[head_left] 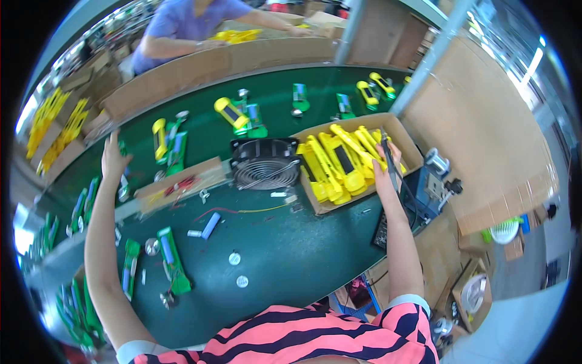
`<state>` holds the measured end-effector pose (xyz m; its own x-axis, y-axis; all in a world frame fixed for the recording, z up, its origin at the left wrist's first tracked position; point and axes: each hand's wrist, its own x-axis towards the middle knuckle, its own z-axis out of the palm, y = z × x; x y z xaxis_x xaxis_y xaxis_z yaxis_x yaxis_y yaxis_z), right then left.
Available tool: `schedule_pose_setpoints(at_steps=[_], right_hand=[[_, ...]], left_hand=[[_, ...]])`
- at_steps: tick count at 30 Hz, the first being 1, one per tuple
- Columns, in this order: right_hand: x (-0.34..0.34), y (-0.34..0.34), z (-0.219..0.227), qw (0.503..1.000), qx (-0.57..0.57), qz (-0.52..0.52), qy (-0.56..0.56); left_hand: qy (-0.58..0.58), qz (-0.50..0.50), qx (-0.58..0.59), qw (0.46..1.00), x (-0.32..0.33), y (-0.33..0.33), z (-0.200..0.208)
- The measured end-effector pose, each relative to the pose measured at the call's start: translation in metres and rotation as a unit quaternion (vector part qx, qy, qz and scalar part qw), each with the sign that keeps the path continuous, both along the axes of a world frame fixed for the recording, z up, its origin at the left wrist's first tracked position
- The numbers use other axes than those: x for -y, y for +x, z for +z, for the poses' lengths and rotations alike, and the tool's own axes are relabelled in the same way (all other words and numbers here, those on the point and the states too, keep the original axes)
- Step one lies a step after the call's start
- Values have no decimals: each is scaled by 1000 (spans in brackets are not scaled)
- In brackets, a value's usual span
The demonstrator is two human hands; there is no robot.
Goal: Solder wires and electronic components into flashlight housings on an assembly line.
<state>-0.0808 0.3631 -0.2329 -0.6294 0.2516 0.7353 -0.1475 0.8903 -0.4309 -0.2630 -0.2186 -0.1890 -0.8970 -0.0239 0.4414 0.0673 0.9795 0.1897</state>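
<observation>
My left hand [113,160] is stretched out at the left edge of the conveyor belt, fingers extended and thumb apart. Just beside it lies a green assembly [123,185], partly hidden by the hand. In my right hand [386,172] is a dark soldering iron [388,159], tip upward, its cord running down beside the wrist. That hand is over the right side of a cardboard box [407,141] filled with yellow casings [347,165], some with dark panels. On the green bench [291,249], nearer to me, rest two green housings [173,259] [130,267] with blue cells.
A black fan [265,164] stands mid-bench beside a cardboard tray [180,185] of wires. A loose blue cell [210,225] lies nearer. Right of the box are a soldering station [429,188] and solder spool [436,161]. Across the belt, a person in purple [182,30] handles yellow parts.
</observation>
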Motion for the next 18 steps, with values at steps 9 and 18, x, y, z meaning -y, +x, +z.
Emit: schedule_pose_setpoints(at_steps=[9,18], right_hand=[[-18,-37,-49,998,61,-3,27],[81,101,-5,999,46,-5,-8]], left_hand=[[293,-170,0,941,-39,230,41],[298,-14,36,954,-146,356,-103]])
